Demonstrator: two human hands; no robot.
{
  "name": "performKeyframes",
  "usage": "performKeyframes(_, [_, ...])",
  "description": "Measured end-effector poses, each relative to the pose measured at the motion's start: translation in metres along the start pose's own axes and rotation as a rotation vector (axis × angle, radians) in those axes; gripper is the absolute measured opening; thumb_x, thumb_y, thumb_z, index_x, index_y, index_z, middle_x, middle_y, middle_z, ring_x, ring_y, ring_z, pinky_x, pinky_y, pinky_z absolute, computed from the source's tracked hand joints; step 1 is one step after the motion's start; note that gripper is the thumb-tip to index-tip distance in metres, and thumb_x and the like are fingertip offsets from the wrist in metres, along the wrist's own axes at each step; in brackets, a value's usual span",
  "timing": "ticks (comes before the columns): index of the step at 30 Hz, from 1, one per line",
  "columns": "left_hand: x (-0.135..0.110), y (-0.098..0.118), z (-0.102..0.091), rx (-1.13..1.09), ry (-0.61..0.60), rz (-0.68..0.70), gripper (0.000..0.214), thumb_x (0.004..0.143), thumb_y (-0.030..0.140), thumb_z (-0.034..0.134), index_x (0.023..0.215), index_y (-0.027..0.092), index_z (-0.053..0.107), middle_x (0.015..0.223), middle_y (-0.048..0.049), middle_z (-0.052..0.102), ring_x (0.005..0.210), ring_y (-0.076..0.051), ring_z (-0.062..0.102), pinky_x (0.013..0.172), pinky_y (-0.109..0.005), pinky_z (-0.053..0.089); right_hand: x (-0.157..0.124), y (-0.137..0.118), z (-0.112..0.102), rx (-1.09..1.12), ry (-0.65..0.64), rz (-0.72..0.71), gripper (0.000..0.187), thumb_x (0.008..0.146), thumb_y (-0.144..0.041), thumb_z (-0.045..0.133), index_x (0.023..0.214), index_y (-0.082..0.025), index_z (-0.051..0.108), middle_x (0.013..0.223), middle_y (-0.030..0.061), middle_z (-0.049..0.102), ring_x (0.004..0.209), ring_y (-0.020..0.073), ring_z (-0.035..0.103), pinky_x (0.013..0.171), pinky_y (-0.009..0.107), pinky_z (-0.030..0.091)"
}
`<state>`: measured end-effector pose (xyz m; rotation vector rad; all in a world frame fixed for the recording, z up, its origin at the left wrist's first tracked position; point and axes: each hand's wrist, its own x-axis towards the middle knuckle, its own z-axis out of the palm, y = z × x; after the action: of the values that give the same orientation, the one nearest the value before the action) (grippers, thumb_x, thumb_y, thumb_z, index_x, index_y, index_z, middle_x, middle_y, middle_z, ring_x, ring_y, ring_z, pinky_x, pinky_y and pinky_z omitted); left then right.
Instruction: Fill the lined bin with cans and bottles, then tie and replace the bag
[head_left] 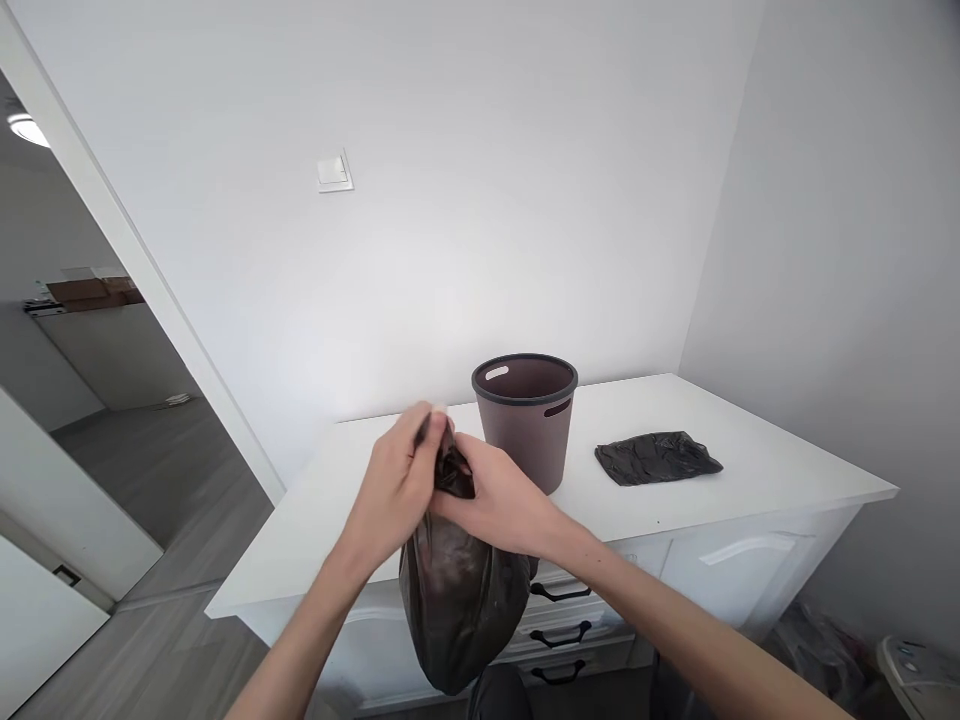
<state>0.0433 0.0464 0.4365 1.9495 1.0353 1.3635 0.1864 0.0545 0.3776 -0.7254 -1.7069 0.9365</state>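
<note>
A full-looking black garbage bag (461,600) hangs in front of the white cabinet, gathered at its neck between my two hands. My left hand (397,475) pinches the twisted top of the bag. Just to its right, my right hand (499,495) is closed around the neck, its thumb and fingers curled on the plastic. What the bag contains is hidden. Behind my hands, an uncovered brown trash can (525,440) with a dark rim and cut-out handles stands upright on the cabinet top. A folded black garbage bag (660,458) lies flat to the right of the can.
The white cabinet (750,470) stands against the wall, with black-handled drawers (561,635) below its front edge. A light switch (334,172) is on the wall. At left is an open doorway; at lower right, a clear plastic bag (814,650) sits on the floor.
</note>
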Motion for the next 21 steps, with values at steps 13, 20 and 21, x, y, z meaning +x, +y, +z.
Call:
performKeyframes(13, [-0.015,-0.046,-0.023,0.028,-0.177,-0.263,0.037,0.065,0.041,0.090,0.097,0.027,0.077,0.093,-0.0057,0.078,0.096,-0.035,0.072,0.080,-0.040,0.059,0.006,-0.011,-0.013,0.117,-0.101,0.078,0.019,0.092,-0.031,0.061,0.077,-0.022,0.069,0.073,-0.0023,0.059,0.072,0.0158,0.052,0.065,0.028,0.038])
performKeyframes(20, [-0.030,-0.066,-0.015,-0.200,0.250,-0.461,0.040,0.082,0.055,0.078,0.109,0.024,0.075,0.124,-0.0088,0.076,0.121,-0.033,0.068,0.094,-0.037,0.059,-0.004,-0.010,-0.051,0.637,0.107,0.187,0.032,0.088,-0.048,0.078,0.079,-0.020,0.065,0.068,-0.0064,0.034,0.058,0.0092,0.029,0.050,0.023,0.030])
performKeyframes(21, [-0.031,-0.065,-0.012,-0.283,0.345,-0.494,0.043,0.083,0.054,0.077,0.115,0.025,0.074,0.130,-0.0084,0.074,0.122,-0.031,0.068,0.097,-0.037,0.059,-0.006,-0.006,-0.057,0.722,0.163,0.173,0.032,0.086,-0.045,0.081,0.079,-0.020,0.063,0.068,-0.0066,0.034,0.058,0.0091,0.029,0.050,0.023,0.032])
